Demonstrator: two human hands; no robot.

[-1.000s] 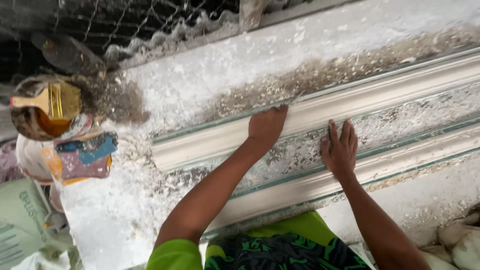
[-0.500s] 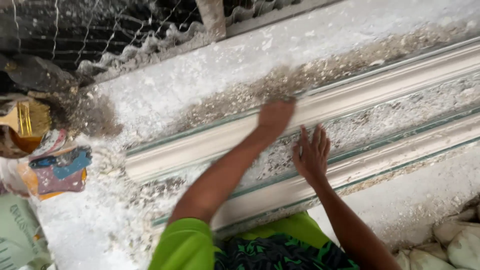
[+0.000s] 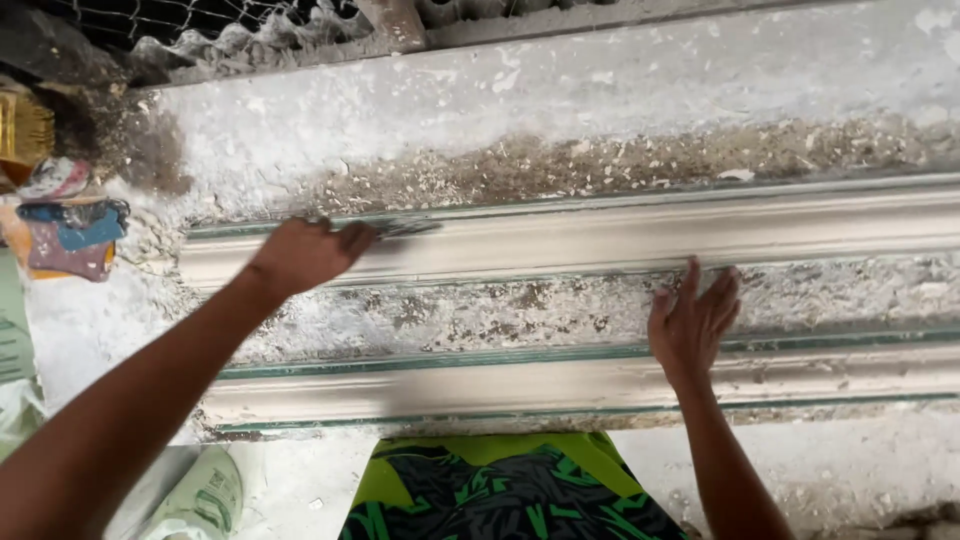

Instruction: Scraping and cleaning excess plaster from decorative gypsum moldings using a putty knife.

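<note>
Two long white plaster mouldings lie side by side on a plaster-crusted workbench (image 3: 600, 80). My left hand (image 3: 300, 255) grips a thin metal scraper blade (image 3: 400, 228) and presses it along the top edge of the far moulding (image 3: 650, 235), near its left end. My right hand (image 3: 692, 320) rests flat with fingers spread on the rough strip between the far moulding and the near moulding (image 3: 560, 385). Both forearms reach in from below.
Wire mesh (image 3: 200, 25) runs behind the bench. At the far left sit a yellow brush (image 3: 22, 125) and a colourful rag (image 3: 65, 225). A pale sack (image 3: 195, 495) lies at the lower left. My green patterned clothing (image 3: 500, 495) shows below the mouldings.
My left hand has slid left along the far moulding with the scraper. My right hand stays flat between the mouldings. The view has shifted right and closer.
</note>
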